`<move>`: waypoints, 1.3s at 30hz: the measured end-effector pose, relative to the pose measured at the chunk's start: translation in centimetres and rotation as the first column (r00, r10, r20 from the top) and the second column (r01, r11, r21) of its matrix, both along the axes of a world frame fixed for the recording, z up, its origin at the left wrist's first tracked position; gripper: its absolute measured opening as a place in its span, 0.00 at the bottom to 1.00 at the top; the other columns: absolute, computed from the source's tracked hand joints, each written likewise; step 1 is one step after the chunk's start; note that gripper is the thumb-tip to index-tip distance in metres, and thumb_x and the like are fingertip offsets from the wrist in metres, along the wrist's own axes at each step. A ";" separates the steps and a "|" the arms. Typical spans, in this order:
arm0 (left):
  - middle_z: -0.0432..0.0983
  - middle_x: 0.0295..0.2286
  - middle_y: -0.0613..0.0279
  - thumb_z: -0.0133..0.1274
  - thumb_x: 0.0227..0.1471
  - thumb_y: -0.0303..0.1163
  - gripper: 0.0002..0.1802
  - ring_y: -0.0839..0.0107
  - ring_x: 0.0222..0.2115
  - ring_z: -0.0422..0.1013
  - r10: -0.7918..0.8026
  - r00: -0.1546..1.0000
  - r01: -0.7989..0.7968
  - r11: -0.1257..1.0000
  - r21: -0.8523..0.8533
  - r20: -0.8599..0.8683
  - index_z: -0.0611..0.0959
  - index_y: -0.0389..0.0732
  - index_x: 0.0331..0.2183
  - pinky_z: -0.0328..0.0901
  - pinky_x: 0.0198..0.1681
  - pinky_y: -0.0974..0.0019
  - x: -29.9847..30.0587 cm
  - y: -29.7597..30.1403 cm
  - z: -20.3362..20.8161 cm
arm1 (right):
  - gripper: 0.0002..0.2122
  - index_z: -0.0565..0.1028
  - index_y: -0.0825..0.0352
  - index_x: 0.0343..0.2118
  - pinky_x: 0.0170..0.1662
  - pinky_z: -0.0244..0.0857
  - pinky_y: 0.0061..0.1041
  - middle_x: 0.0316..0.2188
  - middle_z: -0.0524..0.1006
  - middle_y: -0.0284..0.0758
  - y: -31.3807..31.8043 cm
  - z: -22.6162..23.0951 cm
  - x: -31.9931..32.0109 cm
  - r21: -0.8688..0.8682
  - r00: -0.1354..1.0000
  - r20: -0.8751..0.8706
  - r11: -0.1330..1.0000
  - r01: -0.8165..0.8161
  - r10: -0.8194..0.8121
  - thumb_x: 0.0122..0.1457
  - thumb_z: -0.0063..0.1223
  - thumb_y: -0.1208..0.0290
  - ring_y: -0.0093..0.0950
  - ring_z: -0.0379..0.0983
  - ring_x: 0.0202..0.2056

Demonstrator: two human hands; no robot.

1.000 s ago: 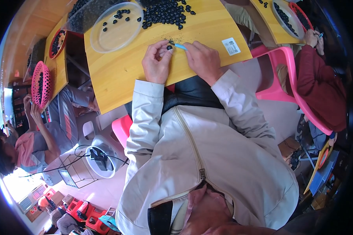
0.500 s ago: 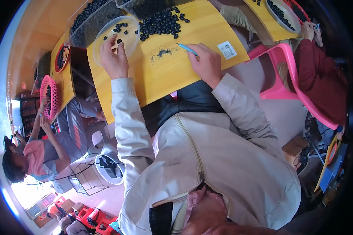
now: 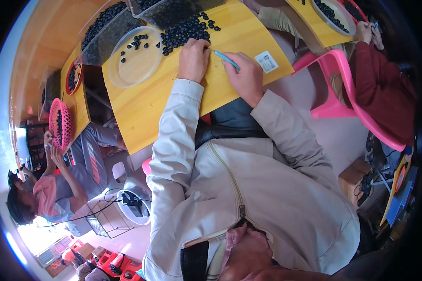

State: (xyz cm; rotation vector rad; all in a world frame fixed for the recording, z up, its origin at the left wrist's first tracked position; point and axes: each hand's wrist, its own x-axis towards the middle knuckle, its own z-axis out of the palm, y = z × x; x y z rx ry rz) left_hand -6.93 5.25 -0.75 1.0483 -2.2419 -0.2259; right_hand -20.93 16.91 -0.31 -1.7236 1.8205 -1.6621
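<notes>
On the yellow table (image 3: 140, 112), my left hand (image 3: 193, 62) is closed in a pinch at the near edge of a pile of small black round pieces (image 3: 185, 33). A dark bit shows at its fingertips, too small to name. My right hand (image 3: 246, 78) grips a slim light-blue pen-like tool (image 3: 227, 60), its tip pointing at the left fingertips and close to them. Left of my left hand sits a shallow clear round dish (image 3: 138, 68) with several black pieces (image 3: 137, 42) in its far part.
Clear bins (image 3: 98, 52) filled with black pieces stand along the far edge. A white label (image 3: 266, 62) is stuck on the table at right. A pink chair (image 3: 347, 84) and a person in dark red (image 3: 384, 89) are at right; another person (image 3: 56, 187) handles a pink basket (image 3: 66, 124) at left.
My left hand has moved right, from over the dish to the pile's edge beside the tool's tip. The black piece at its fingers has left them. My right hand stays nearly in place.
</notes>
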 end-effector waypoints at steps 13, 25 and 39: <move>0.80 0.33 0.66 0.65 0.53 0.21 0.10 0.81 0.31 0.73 0.280 0.748 0.134 0.824 0.551 -0.601 0.85 0.31 0.39 0.70 0.38 0.76 3.7 4.1 0.1 | 0.05 0.82 0.61 0.37 0.32 0.72 0.37 0.29 0.81 0.37 0.1 -0.2 0.3 0.007 0.999 -0.043 1.000 -0.014 0.014 0.59 0.61 0.71 0.41 0.79 0.31; 0.79 0.38 0.62 0.63 0.54 0.16 0.14 0.78 0.38 0.75 0.255 0.713 0.133 0.865 0.483 -0.654 0.83 0.31 0.44 0.71 0.45 0.74 4.8 7.6 -2.1 | 0.06 0.83 0.61 0.38 0.29 0.71 0.34 0.27 0.79 0.35 0.5 -0.6 1.3 -0.001 0.953 -0.294 0.997 -0.081 0.077 0.58 0.63 0.73 0.38 0.79 0.28; 0.80 0.39 0.62 0.62 0.54 0.15 0.19 0.77 0.38 0.76 0.280 0.642 0.229 0.819 0.527 -0.714 0.80 0.32 0.49 0.71 0.46 0.74 4.6 8.0 -1.9 | 0.09 0.81 0.59 0.39 0.28 0.70 0.35 0.24 0.74 0.33 0.8 -1.1 1.0 0.006 0.876 -0.457 0.985 -0.171 0.155 0.53 0.65 0.73 0.35 0.77 0.27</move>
